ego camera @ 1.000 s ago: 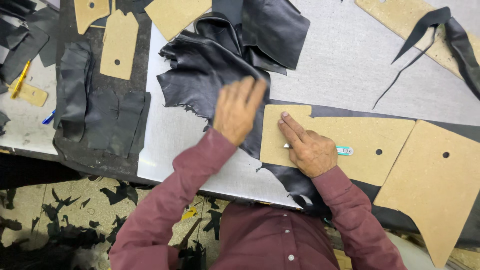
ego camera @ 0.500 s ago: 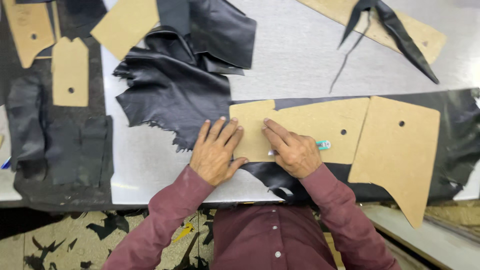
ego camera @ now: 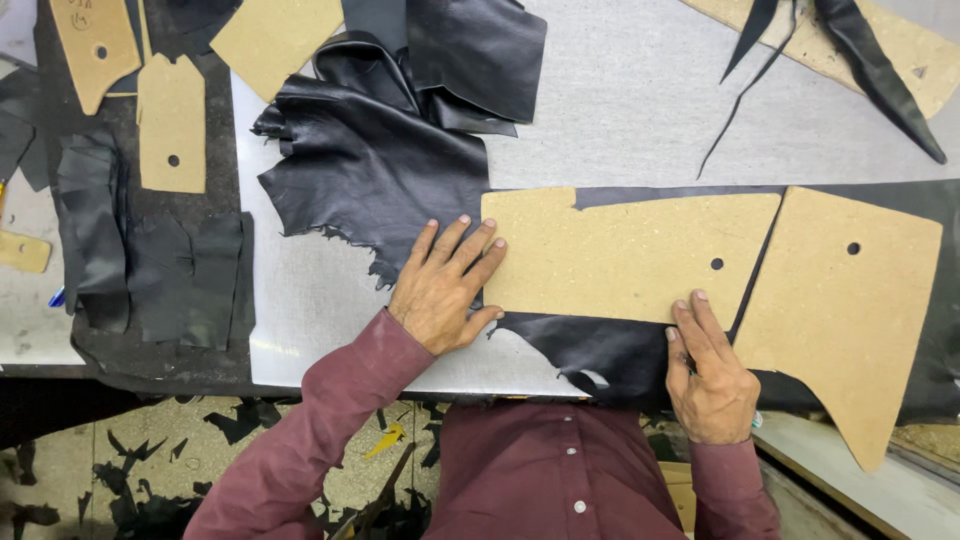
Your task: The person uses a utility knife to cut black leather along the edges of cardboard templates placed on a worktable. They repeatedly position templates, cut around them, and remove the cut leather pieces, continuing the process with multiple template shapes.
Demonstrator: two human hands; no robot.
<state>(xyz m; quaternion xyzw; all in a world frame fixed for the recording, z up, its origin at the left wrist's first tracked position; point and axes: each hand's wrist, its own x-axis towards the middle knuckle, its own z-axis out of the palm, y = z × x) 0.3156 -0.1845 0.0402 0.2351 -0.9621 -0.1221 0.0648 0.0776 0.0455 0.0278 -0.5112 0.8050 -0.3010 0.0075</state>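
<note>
Here, black leather (ego camera: 610, 350) lies across your grey table (ego camera: 640, 110), under the long cardboard pattern (ego camera: 620, 255). Your left hand (ego camera: 445, 285) lies flat, fingers spread, pressing the pattern's left end. Your right hand (ego camera: 710, 375), fingers loosely extended, touches its lower right edge; a small tool seems tucked beneath the palm.

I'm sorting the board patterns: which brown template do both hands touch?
The long template with one hole, lying on black leather. The left hand presses its left end, the right hand its lower edge; the others lie untouched.
</note>
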